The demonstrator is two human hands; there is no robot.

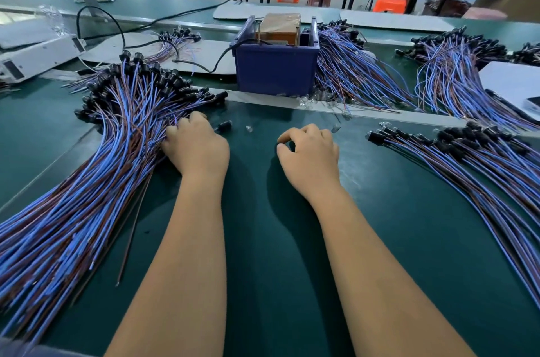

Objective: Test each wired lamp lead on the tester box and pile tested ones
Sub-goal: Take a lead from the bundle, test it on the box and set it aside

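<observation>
**Between leads: left hand in the pile, right hand empty**

My left hand [196, 146] lies palm-down on the big pile of leads [96, 169] along the left edge of the tabletop [263, 239], fingers curled into the blue and brown wires; whether it grips one lead I cannot tell. My right hand [309, 155] rests loosely curled on bare mat near the middle, holding nothing I can see. I judge this the handover between leads: the next move calls for picking a fresh lead from the thinner pile [455, 152] at the right edge and carrying its ends to the tester box [276, 61] at the far edge. That blue bin holds a brown block and cabling.
</observation>
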